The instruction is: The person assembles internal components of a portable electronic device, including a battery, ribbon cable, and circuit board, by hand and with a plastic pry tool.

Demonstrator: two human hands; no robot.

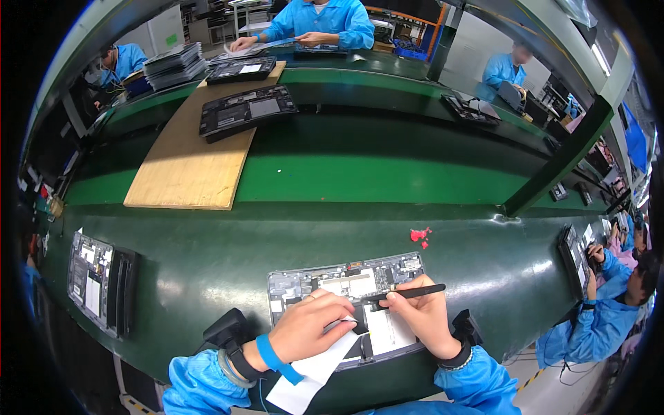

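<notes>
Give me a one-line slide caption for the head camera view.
Left hand steadies an opened laptop chassis while the right hand holds a black tool over it.

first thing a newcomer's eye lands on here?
Probably the two bare hands at bottom centre: the right hand holds black tweezers over an opened laptop chassis, and the left hand rests on it. Next, the pale wooden board on the green conveyor belt behind.
</notes>
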